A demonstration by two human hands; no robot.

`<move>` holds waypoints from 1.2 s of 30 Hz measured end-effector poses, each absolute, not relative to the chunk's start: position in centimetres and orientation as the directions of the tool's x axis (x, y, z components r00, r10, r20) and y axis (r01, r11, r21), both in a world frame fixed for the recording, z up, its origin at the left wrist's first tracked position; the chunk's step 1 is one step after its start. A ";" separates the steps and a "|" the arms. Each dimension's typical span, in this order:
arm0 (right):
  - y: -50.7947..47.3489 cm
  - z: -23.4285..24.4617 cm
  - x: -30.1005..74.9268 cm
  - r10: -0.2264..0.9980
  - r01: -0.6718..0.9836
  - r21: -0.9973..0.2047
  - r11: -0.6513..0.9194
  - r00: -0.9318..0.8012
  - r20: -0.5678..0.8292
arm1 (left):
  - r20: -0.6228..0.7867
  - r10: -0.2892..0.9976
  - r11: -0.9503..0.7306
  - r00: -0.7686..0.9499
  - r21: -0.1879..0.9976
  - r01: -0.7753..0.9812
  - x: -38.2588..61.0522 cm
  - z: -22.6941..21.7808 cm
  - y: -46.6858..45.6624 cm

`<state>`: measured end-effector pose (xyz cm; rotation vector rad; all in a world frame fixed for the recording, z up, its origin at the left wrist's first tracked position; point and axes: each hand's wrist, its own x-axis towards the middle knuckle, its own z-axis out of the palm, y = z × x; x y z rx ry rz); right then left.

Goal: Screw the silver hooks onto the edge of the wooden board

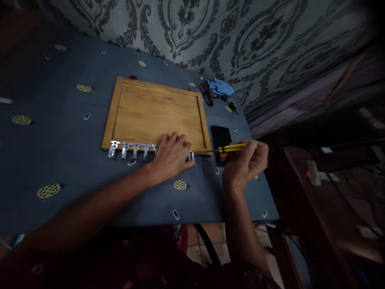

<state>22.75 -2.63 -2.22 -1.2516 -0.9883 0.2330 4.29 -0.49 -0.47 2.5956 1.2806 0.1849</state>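
A wooden board (156, 112) with a raised rim lies on a blue tablecloth (60, 152). Along its near edge runs a silver rail of metal hooks (132, 149). My left hand (172, 155) lies over the right part of that rail, fingers curled down and pressing on it. My right hand (245, 162) is closed on a thin yellow-handled screwdriver (233, 147), held level, its tip pointing left at the rail's right end beside my left fingers.
A black phone (221, 142) lies right of the board, under the screwdriver. Sunglasses (207, 93), a blue cloth (220, 86) and keys (231, 105) sit at the far right corner. The table's right edge drops to a dark floor with cables. A patterned wall stands behind.
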 end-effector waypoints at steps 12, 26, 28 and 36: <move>-1.9 -2.7 23.1 0.613 0.311 -0.848 0.429 0.589 0.526 | 0.036 0.797 -0.591 0.603 0.253 0.766 4.3 -0.8 -0.4; -2.3 -1.3 22.2 0.602 0.423 -0.760 0.493 0.465 0.649 | -0.010 0.795 -0.583 0.607 0.264 0.768 4.3 -0.3 -0.4; -2.3 -0.9 21.9 0.609 0.457 -0.738 0.496 0.423 0.671 | -0.003 0.796 -0.583 0.605 0.261 0.769 4.3 -0.3 -0.4; -2.3 0.5 21.6 0.721 0.473 -0.727 0.497 0.241 0.650 | 0.024 0.796 -0.591 0.604 0.247 0.768 4.2 -0.5 -0.5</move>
